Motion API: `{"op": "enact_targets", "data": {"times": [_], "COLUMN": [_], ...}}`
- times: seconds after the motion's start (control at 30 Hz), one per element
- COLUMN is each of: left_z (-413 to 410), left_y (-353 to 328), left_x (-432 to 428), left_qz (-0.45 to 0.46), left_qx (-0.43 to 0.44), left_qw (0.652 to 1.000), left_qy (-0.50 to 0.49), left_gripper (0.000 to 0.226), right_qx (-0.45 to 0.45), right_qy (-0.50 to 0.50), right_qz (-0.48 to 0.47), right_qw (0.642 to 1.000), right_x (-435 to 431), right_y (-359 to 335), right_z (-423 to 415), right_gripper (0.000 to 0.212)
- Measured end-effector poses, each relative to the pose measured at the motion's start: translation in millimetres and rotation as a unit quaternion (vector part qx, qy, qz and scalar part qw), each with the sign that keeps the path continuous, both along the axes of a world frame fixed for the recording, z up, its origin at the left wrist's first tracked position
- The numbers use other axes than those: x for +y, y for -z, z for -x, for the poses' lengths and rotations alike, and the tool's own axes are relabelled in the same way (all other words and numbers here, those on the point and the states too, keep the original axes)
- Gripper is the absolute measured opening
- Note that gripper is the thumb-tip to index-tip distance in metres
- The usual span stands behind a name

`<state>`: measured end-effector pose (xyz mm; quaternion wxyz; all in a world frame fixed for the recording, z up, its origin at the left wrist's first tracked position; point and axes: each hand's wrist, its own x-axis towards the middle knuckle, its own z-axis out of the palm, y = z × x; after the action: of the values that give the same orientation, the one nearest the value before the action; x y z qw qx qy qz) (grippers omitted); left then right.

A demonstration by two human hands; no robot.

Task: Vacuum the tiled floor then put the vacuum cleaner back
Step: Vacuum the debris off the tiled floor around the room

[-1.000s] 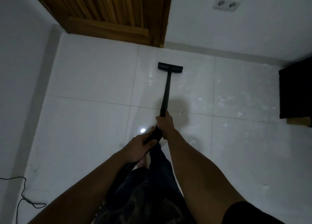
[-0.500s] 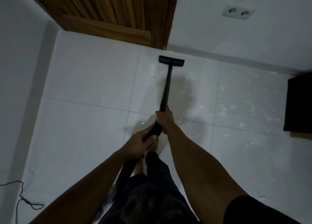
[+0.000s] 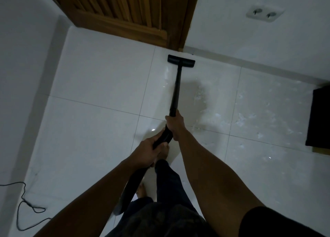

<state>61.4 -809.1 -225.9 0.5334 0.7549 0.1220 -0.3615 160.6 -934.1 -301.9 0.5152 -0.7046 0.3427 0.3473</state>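
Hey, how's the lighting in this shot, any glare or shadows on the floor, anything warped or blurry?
Head view: dim, bluish light throughout; a small bright glint on the tiled floor near the left hand; a soft shadow lies right of the vacuum wand; the wide-angle lens splays the door and wall lines; fine detail is soft, without motion smear.

glossy floor tiles (image 3: 100,133) (slatted wooden door (image 3: 125,9)), matt wand (image 3: 175,92).

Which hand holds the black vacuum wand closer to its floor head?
The right hand, gripping the black vacuum wand farther forward; the left hand holds it behind, nearer the body.
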Motion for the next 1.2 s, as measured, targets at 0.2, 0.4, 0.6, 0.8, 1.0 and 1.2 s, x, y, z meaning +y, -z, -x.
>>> {"op": "enact_targets", "data": {"times": [0.2, 0.4, 0.6, 0.8, 1.0, 1.2], "left_z": [33.2, 106.5, 240.3, 359.0, 463.3, 572.1], "left_y": [-16.8, -34.1, -38.3, -45.9, -59.2, -70.3], "left_x": [10.7, 34.7, 53.3, 67.5, 61.6, 40.3], "left_qz": [-0.024, -0.033, -0.071, -0.082, -0.092, -0.056], "left_qx": [0.018, 0.014, -0.011, -0.034, -0.049, -0.067], "left_qw": [1.0, 0.999, 0.997, 0.995, 0.992, 0.994], "left_qy": [0.0, 0.02, 0.037, 0.047, 0.068, 0.072], "left_gripper": [0.055, 0.052, 0.057, 0.057, 0.057, 0.058], "right_qx": [-0.024, -0.047, -0.09, -0.087, -0.075, -0.065], "right_qy": [-0.002, 0.016, 0.047, 0.103, 0.083, 0.063], "right_qz": [0.007, -0.003, -0.021, -0.071, -0.064, -0.054], "right_qw": [1.0, 0.999, 0.995, 0.988, 0.992, 0.994], "right_x": [14.6, 36.9, 57.2, 68.6, 61.6, 34.0], "right_y": [-11.1, -30.0, -48.2, -59.0, -71.4, -74.8], "right_z": [34.4, 110.5, 240.6, 361.1, 469.4, 579.7], "right_gripper": [0.051, 0.049, 0.059, 0.059, 0.056, 0.058]}}
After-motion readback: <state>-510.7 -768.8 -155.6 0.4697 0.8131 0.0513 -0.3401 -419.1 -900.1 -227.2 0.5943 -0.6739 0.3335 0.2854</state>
